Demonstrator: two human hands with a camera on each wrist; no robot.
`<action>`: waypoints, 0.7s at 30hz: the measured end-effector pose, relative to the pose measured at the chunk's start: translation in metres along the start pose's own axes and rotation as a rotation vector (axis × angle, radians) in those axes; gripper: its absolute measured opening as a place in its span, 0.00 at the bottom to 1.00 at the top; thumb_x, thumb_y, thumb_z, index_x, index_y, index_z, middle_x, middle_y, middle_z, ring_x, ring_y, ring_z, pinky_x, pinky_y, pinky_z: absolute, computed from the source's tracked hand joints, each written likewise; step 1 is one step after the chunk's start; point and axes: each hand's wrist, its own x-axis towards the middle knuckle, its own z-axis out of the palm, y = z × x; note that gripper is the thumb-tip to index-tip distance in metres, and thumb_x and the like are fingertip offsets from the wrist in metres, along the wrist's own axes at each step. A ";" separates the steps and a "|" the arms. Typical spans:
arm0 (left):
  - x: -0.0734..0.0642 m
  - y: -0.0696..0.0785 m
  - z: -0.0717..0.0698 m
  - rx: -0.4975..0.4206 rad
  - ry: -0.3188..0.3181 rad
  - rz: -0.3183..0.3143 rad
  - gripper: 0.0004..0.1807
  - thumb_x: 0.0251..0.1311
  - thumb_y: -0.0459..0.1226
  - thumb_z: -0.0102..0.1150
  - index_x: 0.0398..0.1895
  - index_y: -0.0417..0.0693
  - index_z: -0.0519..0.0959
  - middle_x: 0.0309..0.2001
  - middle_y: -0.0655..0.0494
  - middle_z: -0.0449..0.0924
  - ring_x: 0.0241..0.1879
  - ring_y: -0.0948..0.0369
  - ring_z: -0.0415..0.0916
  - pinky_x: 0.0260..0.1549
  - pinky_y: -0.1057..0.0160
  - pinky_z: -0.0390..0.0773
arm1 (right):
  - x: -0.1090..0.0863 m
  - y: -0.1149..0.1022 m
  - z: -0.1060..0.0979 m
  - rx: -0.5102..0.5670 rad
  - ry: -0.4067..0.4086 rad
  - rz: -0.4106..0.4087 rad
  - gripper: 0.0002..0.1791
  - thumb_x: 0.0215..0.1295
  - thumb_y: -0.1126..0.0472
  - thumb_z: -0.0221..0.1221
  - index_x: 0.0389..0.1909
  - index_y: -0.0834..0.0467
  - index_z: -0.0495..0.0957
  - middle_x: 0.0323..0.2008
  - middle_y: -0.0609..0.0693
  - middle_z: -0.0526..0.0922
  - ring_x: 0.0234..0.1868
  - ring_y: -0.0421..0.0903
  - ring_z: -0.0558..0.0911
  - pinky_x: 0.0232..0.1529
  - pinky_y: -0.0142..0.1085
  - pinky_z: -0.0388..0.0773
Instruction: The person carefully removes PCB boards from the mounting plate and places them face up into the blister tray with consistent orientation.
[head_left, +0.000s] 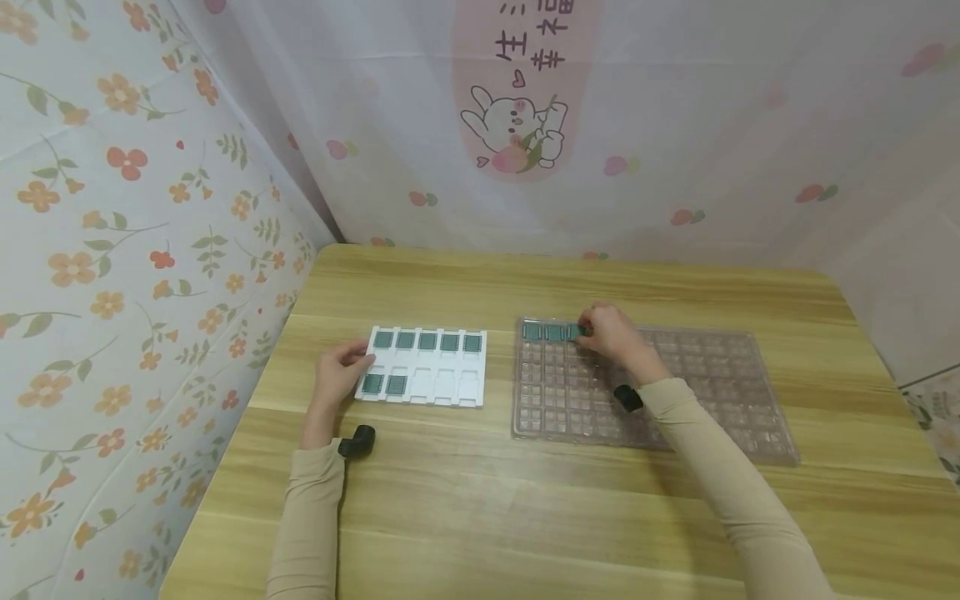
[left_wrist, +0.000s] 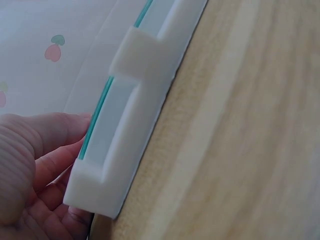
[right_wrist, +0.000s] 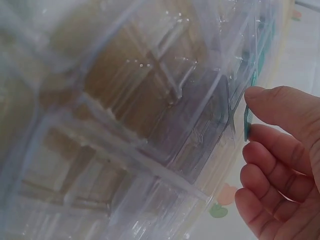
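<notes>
A white tray point(head_left: 442, 363) lies on the table at left, with two rows of pockets. Green circuit boards point(head_left: 427, 341) fill its far row, and two more sit at the near row's left end. My left hand point(head_left: 341, 377) grips the tray's left end; in the left wrist view the thumb point(left_wrist: 70, 125) lies by a board's edge. A clear plastic tray point(head_left: 697, 375) with many compartments lies at right. Over its far row, my right hand point(head_left: 613, 335) pinches a green circuit board point(right_wrist: 247, 122) between thumb and forefinger, at the third compartment. Two boards point(head_left: 543, 332) lie in the compartments left of it.
Both trays lie on a wood-grain table point(head_left: 450, 492), with a strip of tabletop between them. A printed curtain point(head_left: 390, 108) hangs behind the far edge, and a flowered one point(head_left: 135, 250) along the left. Black wrist cameras point(head_left: 358, 442) stick out from both sleeves.
</notes>
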 end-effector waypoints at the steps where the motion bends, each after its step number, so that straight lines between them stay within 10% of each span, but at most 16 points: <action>1: 0.000 0.000 0.000 -0.001 0.001 -0.001 0.18 0.55 0.31 0.63 0.49 0.33 0.78 0.43 0.37 0.79 0.33 0.62 0.72 0.31 0.74 0.70 | 0.000 0.000 0.000 0.000 -0.002 -0.003 0.14 0.56 0.63 0.65 0.40 0.68 0.79 0.32 0.57 0.75 0.32 0.50 0.73 0.34 0.43 0.73; 21: -0.002 0.002 -0.001 0.004 0.000 -0.001 0.18 0.55 0.30 0.62 0.50 0.32 0.77 0.44 0.36 0.79 0.36 0.57 0.74 0.32 0.74 0.70 | 0.002 0.002 0.001 -0.070 0.000 -0.065 0.11 0.57 0.65 0.64 0.38 0.67 0.80 0.29 0.54 0.74 0.31 0.49 0.72 0.32 0.41 0.71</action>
